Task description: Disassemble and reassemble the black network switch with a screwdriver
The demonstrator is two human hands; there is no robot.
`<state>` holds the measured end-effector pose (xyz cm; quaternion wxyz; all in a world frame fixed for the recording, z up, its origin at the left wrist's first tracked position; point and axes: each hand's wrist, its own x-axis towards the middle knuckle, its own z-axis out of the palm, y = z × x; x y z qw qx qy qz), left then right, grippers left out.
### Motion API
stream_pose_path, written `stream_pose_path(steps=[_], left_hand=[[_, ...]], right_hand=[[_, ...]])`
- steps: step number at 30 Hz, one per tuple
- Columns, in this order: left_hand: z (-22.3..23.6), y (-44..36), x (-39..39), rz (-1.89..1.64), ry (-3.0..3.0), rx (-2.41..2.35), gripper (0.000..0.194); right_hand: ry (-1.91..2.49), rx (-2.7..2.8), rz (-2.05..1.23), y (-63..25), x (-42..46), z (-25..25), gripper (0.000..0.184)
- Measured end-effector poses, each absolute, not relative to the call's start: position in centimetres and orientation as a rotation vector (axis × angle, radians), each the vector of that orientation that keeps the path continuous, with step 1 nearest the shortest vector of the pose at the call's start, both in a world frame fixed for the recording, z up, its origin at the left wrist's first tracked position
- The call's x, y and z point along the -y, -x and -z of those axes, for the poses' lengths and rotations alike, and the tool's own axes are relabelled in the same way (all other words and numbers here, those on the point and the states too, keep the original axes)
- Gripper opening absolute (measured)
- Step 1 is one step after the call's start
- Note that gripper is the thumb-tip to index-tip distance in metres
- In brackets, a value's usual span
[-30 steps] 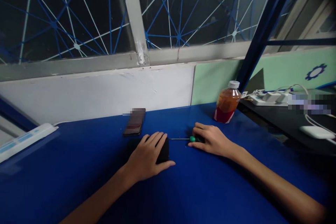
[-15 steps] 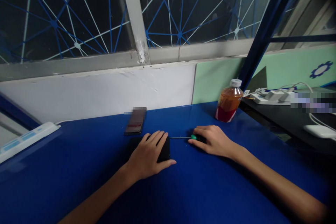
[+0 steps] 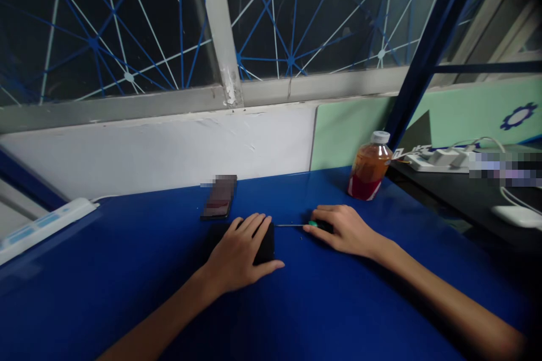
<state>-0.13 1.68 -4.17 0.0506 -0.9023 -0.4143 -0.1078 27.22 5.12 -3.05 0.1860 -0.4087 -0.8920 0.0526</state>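
- Screwdriver [image 3: 313,224]: on the table [image 3: 322,299], shaft pointing left at the right edge of the box [image 3: 266,246]; tip contact is hard to judge.
- Right hand [image 3: 346,229]: fingers closed on its handle.
- Left hand [image 3: 237,256]: laid over the box, thumb apart.
- Phone [image 3: 220,198]: beyond the box.
- Bottle [image 3: 370,167]: far right.
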Motion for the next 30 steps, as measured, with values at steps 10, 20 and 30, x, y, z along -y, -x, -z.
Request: stream_pose_path(steps=[10,20,30], left_hand=[[3.9,0.16,-1.48,0.292,2.764,1.195,0.078],[3.8,0.25,-1.55,0.34,2.822,1.141,0.073],[3.68,0.24,-1.46,0.361,2.823,1.137,0.074]], right_hand=[[1.169,2.51,-0.14,-27.52,-5.26,3.01,0.038],[1.155,2.513,-0.155,-27.48,-5.32,3.17,0.033],[1.178,2.53,-0.18,-27.15,-5.1,2.92,0.03]])
